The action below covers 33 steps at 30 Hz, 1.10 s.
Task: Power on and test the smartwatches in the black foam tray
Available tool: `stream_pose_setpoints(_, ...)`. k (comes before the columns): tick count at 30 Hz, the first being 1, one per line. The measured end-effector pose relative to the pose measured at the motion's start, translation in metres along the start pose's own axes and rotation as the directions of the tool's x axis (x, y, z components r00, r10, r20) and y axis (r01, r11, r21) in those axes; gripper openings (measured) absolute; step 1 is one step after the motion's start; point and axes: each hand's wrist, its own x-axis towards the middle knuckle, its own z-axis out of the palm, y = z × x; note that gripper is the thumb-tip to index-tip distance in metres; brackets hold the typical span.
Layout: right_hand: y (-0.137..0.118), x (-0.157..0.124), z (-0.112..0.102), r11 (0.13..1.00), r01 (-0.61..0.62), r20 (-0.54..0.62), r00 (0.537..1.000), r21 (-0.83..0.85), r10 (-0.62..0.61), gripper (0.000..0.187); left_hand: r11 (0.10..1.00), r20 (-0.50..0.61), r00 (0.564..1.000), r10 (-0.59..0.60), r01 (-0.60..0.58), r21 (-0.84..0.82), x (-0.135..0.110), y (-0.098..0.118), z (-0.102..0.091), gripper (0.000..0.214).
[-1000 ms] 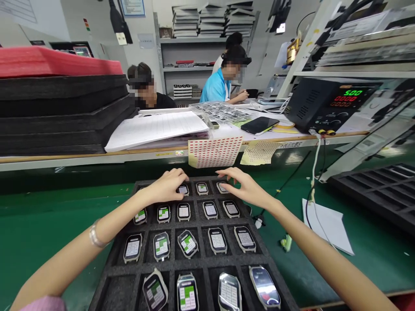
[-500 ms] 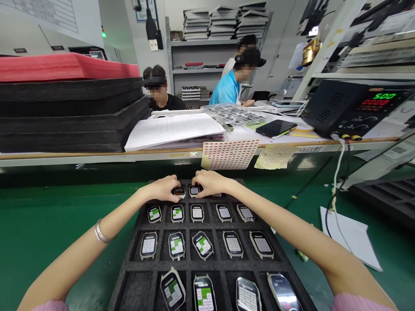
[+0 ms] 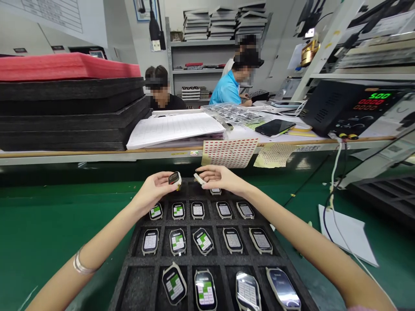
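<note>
Above the far row of a black foam tray (image 3: 139, 280), my left hand (image 3: 154, 190) pinches a strapless smartwatch (image 3: 174, 178) between thumb and fingers, its screen tilted up. My right hand (image 3: 222, 178) grips a second smartwatch (image 3: 199, 179), turned nearly edge-on so its screen is hidden. Beneath the right hand, another watch (image 3: 215, 191) in the far row is partly covered. Nearer rows hold several lit watches, some with green-and-white screens, such as the tilted watch (image 3: 203, 241), and some with white grids, such as the watch (image 3: 151, 241). The near-left compartment holds no watch.
A bench edge (image 3: 155, 153) runs beyond the tray, carrying stacked black foam (image 3: 65, 114), papers (image 3: 175, 127), a phone (image 3: 275, 128) and a power supply (image 3: 353, 108). Cables (image 3: 333, 181) hang at the right. Two co-workers (image 3: 227, 86) and another person (image 3: 160, 88) are behind the bench.
Both hands have lifted their watches out of the far-row compartments. The left hand's watch now tilts, and the right hand's watch has turned edge-on.
</note>
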Motion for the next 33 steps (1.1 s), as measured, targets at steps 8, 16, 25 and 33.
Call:
stream_pose_setpoints(8, -0.007, -0.048, 0.043, 0.938, -0.032, -0.162, 0.982, 0.345, 0.093, 0.049, 0.88, 0.197, 0.956, -0.219, 0.281, -0.383, -0.014, -0.001, 0.032, 0.029)
stream_pose_setpoints(16, -0.013, -0.062, 0.047, 0.833, -0.099, -0.134, 0.97, 0.545, 0.203, 0.053, 0.829, 0.259, 0.931, -0.259, 0.352, -0.434, -0.02, -0.011, 0.038, 0.027)
stream_pose_setpoints(25, -0.019, -0.074, 0.049, 0.794, -0.089, -0.126, 0.971, 0.601, 0.204, 0.058, 0.848, 0.224, 0.96, -0.167, 0.256, -0.464, -0.037, -0.007, 0.05, 0.036)
stream_pose_setpoints(33, -0.021, -0.075, 0.053, 0.854, -0.041, -0.144, 0.98, 0.519, 0.135, 0.049, 0.954, 0.056, 0.998, -0.04, 0.055, -0.296, -0.036, -0.018, 0.053, 0.031)
